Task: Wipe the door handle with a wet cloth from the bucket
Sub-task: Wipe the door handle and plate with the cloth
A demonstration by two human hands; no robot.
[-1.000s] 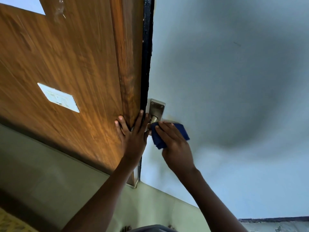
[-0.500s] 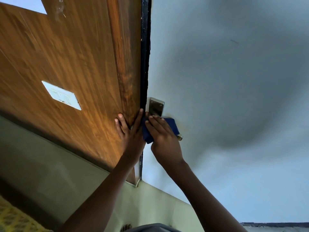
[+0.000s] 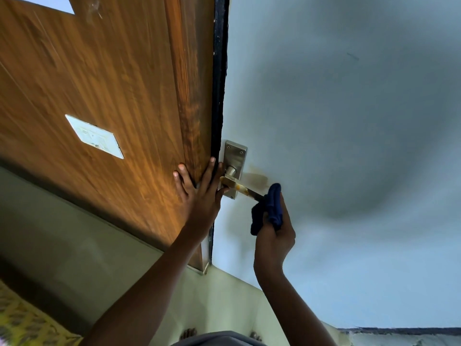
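No bucket or other container is in view; we see only the door edge, wall and hands.

Door handle [image 3: 239,187]: a metal lever w/ a rectangular backplate [image 3: 234,161] screwed to the light blue door face [image 3: 349,121], just beside the black edge strip [image 3: 219,83]. Lever runs down and to the right from its spindle. Brownish-yellow staining shows mid-lever and on the door face just above it. Far end of the lever meets the cloth.

Cloth [image 3: 270,208]: dark blue, bunched, at the lever tip; whether it wraps the tip we cannot tell.

Left hand [image 3: 199,193]: flat and spread, fingers apart, palm braced over the corner of the wood-grain panel [image 3: 112,83] and the door edge. Thumb side touches the lever base by the backplate. It holds nothing.

Right hand [image 3: 273,236]: closed in a fist around the cloth, w/ cloth bulging out above and to the left of the fingers. Hand sits below and right of the handle, approx. in line w/ the lever.

A white switch plate [image 3: 94,136] sits on the wood panel, well apart from both hands.
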